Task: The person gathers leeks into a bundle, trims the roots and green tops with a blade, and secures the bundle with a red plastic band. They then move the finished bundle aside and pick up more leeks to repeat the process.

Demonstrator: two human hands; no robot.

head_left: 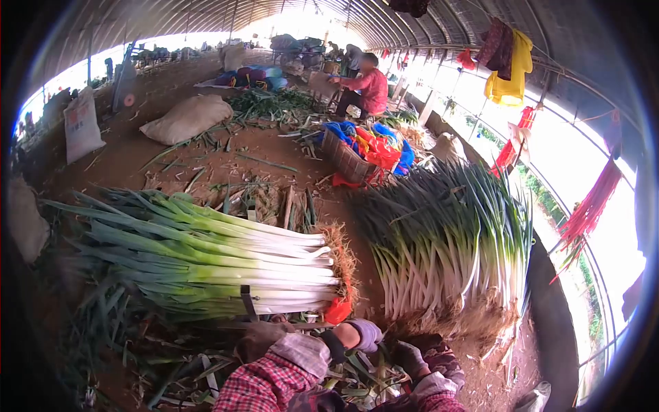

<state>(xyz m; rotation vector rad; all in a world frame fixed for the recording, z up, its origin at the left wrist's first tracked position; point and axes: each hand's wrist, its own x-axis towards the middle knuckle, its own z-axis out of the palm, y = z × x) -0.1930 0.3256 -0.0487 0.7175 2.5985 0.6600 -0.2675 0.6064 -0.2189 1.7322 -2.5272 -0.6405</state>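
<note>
A large stack of leeks [274,264] lies sideways at the left, with its roots to the right and an orange-red tie or bag [338,310] at the near corner. Just below that corner is my left hand [366,334] in a greyish-purple glove; its fingers are too small and turned away to read. My right hand [410,358], in a darker glove, is a little to the right and lower, over loose leaves, with its fingers hidden. Neither hand shows a clear hold on anything. More leeks [449,247] with dark green tops lie in a pile at the right.
A basket [347,156] of red and blue plastic stands beyond the leeks. A person in a red top [371,89] sits farther back. Sacks [189,118] lie at the left. A dark metal upright [248,302] stands against the stack. Cut leaves litter the ground. Cloths hang at right.
</note>
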